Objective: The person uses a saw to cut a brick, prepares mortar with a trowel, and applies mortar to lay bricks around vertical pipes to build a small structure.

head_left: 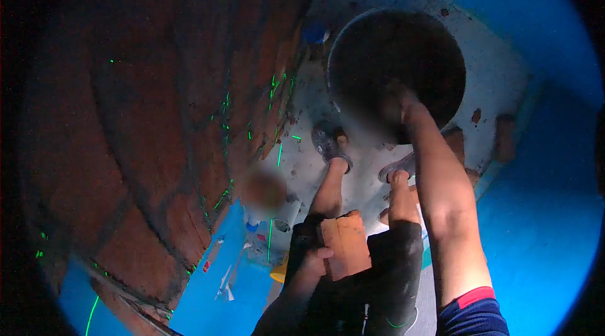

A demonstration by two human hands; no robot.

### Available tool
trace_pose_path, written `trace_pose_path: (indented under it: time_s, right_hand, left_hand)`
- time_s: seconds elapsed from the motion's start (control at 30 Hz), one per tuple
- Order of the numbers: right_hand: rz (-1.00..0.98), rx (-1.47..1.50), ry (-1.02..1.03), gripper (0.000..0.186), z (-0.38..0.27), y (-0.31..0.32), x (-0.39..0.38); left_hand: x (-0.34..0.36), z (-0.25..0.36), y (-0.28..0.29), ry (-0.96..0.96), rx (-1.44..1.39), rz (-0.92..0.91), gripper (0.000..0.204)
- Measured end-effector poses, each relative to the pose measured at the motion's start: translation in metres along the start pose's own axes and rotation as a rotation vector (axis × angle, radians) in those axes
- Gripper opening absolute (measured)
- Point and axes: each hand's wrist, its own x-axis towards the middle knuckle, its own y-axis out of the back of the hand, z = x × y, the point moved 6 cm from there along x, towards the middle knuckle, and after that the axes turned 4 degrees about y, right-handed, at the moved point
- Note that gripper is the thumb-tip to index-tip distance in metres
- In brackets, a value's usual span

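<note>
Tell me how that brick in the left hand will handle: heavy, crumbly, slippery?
The brick looks solid and thick, so probably heavy and stiff. Its top edge looks chipped, so it may crumble. The left hand grips it from one side only, so it could tip.

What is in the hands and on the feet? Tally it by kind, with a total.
Brick, gripped by the left hand: 1
Round dark pan, at the right hand: 1
Sandals: 2
Total: 4
</note>
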Motion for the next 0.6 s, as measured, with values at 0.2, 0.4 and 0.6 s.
trace_pose_path:
  time_s: [0.2, 0.4, 0.6]
  right_hand:
    - [0.107, 0.106, 0.041, 0.014, -0.018, -0.009, -0.022]
    - [0.25, -0.436, 0.355, 0.029, -0.013, -0.008, -0.012]
    - [0.621, -0.713, 0.437, 0.042, -0.046, 0.006, -0.019]
  left_hand:
    - [0.005, 0.019, -0.011, 0.002, -0.017, -0.049, 0.077]
    - [0.01, 0.035, -0.014, -0.009, -0.034, -0.052, 0.079]
    - [0.005, 0.042, -0.014, -0.009, -0.013, -0.037, 0.079]
